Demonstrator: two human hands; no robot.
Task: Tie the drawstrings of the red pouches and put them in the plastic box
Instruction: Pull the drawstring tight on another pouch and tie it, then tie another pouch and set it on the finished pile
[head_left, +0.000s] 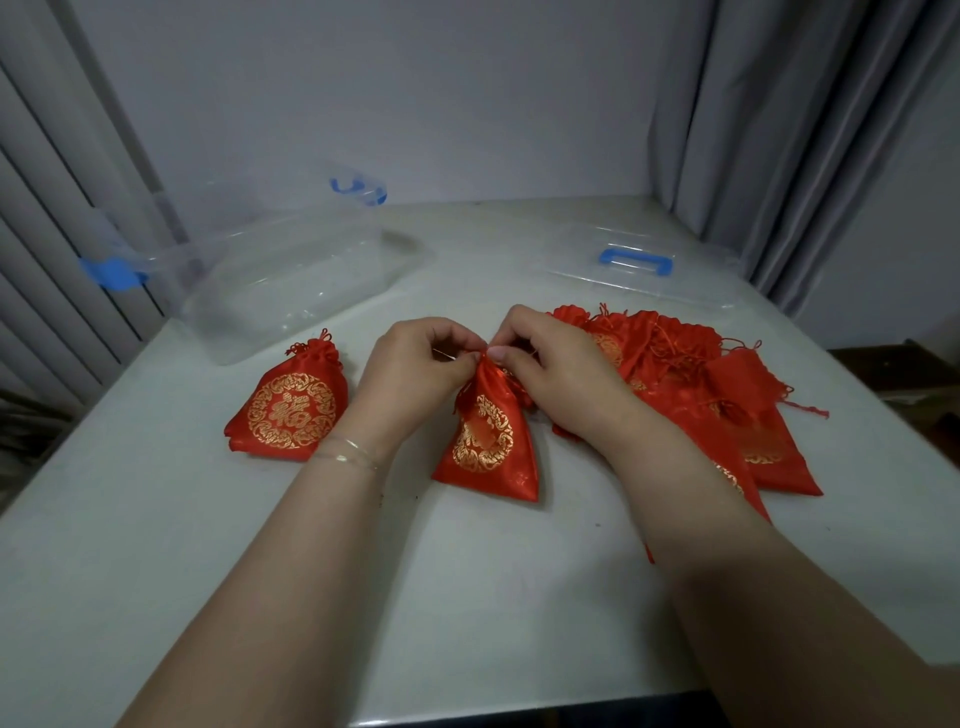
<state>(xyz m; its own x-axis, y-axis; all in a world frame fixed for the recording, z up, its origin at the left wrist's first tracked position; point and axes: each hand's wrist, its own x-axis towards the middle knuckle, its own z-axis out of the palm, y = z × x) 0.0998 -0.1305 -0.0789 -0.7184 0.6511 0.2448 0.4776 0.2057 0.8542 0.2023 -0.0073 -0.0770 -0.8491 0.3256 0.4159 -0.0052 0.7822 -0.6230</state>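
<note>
Both hands, left hand (415, 364) and right hand (545, 364), are pinching the drawstring at the neck of the pouch (488, 441) lying mid-table, tying step likely underway, next needing a snug pull, then a carry to the box (291, 280) far left.

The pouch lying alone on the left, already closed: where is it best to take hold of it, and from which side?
Grip the tied pouch at its gathered neck, coming from above on the far side. The neck is cinched narrow and faces the plastic box, while the body lies flat and wide on the table.
</note>
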